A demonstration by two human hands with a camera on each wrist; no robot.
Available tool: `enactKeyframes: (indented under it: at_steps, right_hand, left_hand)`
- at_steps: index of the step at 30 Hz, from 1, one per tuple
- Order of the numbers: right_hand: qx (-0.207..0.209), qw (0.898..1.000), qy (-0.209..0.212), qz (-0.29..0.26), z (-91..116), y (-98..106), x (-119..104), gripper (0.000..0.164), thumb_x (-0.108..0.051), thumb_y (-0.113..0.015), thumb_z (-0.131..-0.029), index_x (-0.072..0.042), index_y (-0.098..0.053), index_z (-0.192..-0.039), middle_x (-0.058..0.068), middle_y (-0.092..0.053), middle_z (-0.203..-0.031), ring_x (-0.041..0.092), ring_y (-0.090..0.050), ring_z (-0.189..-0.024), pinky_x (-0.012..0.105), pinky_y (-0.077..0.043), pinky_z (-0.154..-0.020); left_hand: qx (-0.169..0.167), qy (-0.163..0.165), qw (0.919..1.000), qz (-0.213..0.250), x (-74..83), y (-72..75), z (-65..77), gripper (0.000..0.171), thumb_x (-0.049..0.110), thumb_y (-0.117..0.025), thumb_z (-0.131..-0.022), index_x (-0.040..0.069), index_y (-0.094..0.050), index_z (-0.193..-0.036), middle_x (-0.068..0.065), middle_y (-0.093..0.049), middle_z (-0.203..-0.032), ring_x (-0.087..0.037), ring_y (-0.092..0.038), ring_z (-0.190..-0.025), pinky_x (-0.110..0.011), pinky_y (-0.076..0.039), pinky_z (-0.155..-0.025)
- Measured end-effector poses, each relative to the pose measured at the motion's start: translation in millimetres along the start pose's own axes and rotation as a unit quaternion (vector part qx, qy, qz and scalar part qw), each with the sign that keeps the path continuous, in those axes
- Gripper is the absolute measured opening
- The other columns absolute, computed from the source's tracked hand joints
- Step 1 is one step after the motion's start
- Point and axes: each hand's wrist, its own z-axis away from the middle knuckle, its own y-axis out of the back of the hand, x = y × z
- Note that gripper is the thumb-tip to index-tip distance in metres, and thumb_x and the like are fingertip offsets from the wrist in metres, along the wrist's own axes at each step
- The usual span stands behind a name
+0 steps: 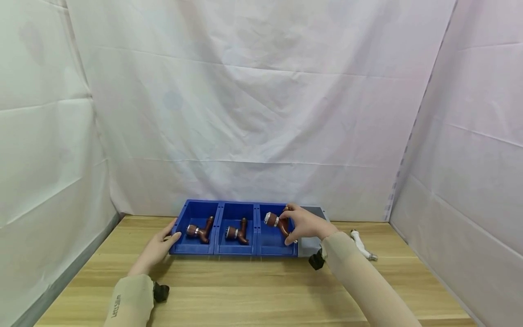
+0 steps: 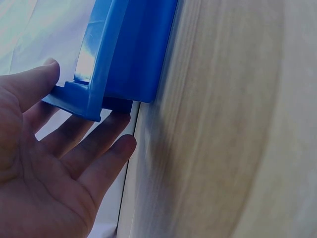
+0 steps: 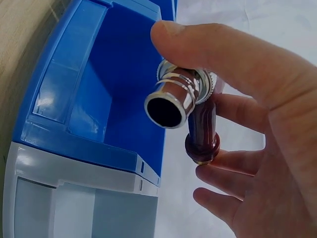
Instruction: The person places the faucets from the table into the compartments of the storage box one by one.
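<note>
My right hand (image 1: pixel 306 224) grips a brown faucet (image 3: pixel 202 124) with a chrome spout end, over the third blue bin (image 1: pixel 273 250). In the right wrist view the thumb lies along its chrome part, fingers behind the brown body. My left hand (image 1: pixel 157 247) holds the outer side of the leftmost blue bin (image 1: pixel 191 250), thumb over the rim and fingers on the outside. One brown faucet (image 1: pixel 202 232) with a ribbed knob lies in that leftmost bin. A similar brown faucet (image 1: pixel 242 235) lies in the middle blue bin (image 1: pixel 234 250).
A grey bin (image 1: pixel 308 250) adjoins the blue bins on the right, partly hidden by my right hand. Farther right, a white faucet (image 1: pixel 360 244) lies on the wooden table (image 1: pixel 253 290). White cloth (image 1: pixel 245 113) hangs behind the bins and at both sides.
</note>
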Motion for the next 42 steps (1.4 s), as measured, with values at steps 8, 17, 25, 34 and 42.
enactKeyframes:
  at_steps: [8,17,25,34,42]
  right_hand:
    - [0.006,1.0,-0.009,-0.008,-4,-1,2,0.069,-0.026,-0.089,-0.068,-0.015,-0.061,-0.13,0.013,-0.031,-0.15,0.028,-0.048,-0.121,0.045,-0.048,-0.09]
    - [0.007,1.0,-0.017,-0.018,-7,-4,4,0.068,-0.024,-0.089,-0.069,-0.015,-0.06,-0.13,0.012,-0.029,-0.151,0.028,-0.048,-0.119,0.044,-0.049,-0.089]
    - [0.007,1.0,-0.021,-0.021,-13,-6,5,0.069,-0.028,-0.089,-0.068,-0.016,-0.061,-0.13,0.015,-0.025,-0.154,0.029,-0.046,-0.123,0.045,-0.048,-0.091]
    - [0.008,1.0,-0.011,-0.022,-16,-7,6,0.07,-0.027,-0.088,-0.07,-0.016,-0.059,-0.132,0.017,-0.022,-0.155,0.032,-0.042,-0.129,0.046,-0.047,-0.093]
    - [0.004,1.0,-0.01,-0.014,-17,-7,7,0.071,-0.03,-0.089,-0.069,-0.015,-0.06,-0.132,0.018,-0.024,-0.154,0.031,-0.046,-0.123,0.044,-0.048,-0.09]
  left_hand:
    - [-0.001,-0.007,1.0,0.007,-1.5,-1.4,-2.6,0.062,0.028,-0.047,-0.104,0.005,-0.019,-0.155,-0.034,-0.036,-0.144,-0.05,-0.037,-0.13,-0.059,-0.034,-0.102]
    - [-0.005,-0.001,0.9998,0.018,-3.3,-2.4,-0.5,0.064,0.033,-0.046,-0.104,0.008,-0.017,-0.156,-0.034,-0.035,-0.145,-0.05,-0.037,-0.129,-0.056,-0.037,-0.101]
    - [-0.009,0.003,0.9997,0.023,-6.4,-0.6,-0.8,0.065,0.032,-0.047,-0.104,0.01,-0.016,-0.156,-0.033,-0.033,-0.147,-0.05,-0.037,-0.129,-0.053,-0.039,-0.099]
    - [-0.003,-0.012,0.9998,0.017,-3.5,2.5,-2.7,0.064,0.032,-0.047,-0.104,0.008,-0.017,-0.156,-0.034,-0.035,-0.145,-0.051,-0.037,-0.129,-0.056,-0.039,-0.099]
    - [-0.009,-0.005,0.9997,0.02,-4.7,0.1,-2.6,0.065,0.031,-0.047,-0.104,0.01,-0.015,-0.156,-0.032,-0.032,-0.147,-0.051,-0.036,-0.13,-0.054,-0.04,-0.1]
